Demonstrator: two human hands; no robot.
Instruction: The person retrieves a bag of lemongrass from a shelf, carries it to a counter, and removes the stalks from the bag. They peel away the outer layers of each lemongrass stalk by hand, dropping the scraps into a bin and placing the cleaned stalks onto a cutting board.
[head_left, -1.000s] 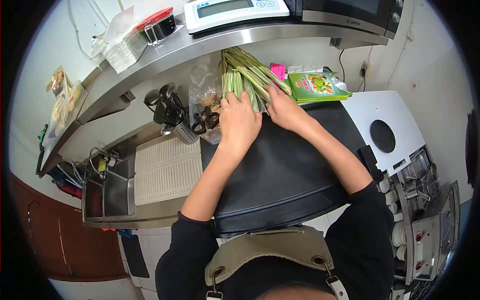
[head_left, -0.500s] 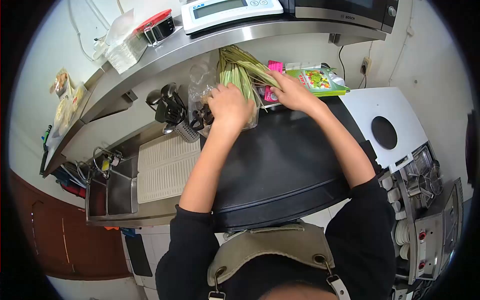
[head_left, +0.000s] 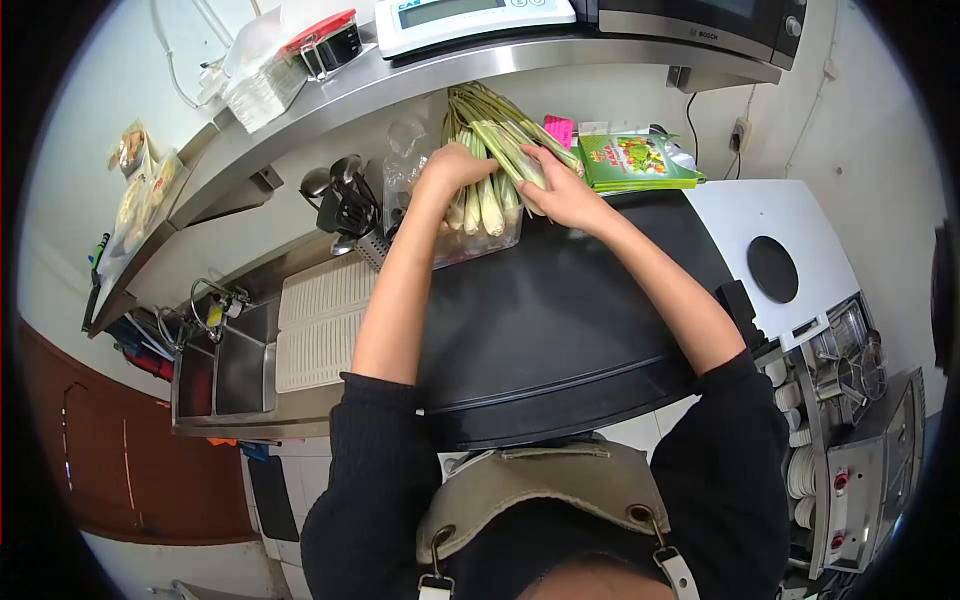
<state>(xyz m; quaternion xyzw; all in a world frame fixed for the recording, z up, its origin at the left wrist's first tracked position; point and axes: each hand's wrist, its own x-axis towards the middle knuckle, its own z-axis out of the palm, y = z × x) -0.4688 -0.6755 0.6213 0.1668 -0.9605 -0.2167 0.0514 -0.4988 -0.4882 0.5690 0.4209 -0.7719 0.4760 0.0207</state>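
A bundle of lemongrass (head_left: pixel 488 205), pale bulb ends toward me and long green leaves toward the wall, lies over a clear plastic container (head_left: pixel 487 243) at the back of the black worktop. My right hand (head_left: pixel 565 195) is closed around several stalks on the right side, holding them slantwise above the others. On the left side, my left hand (head_left: pixel 452 172) curls over the bundle with its thumb across the stalks; its other fingers are partly hidden. A crumpled clear plastic bag (head_left: pixel 403 150) sits just left of that hand.
Black utensils stand in a metal holder (head_left: pixel 372 247) at the left, beside a ribbed drainboard (head_left: pixel 318 335) and sink (head_left: pixel 243 370). Green packets (head_left: pixel 635 165) lie right of the lemongrass. A steel shelf (head_left: pixel 480 68) carrying a scale (head_left: pixel 470 25) overhangs the back. A white hob (head_left: pixel 815 225) is at the right.
The lemongrass bulb ends have come into view over the container. My right hand has moved slightly toward me with several stalks, and my left hand has shifted up along the bundle.
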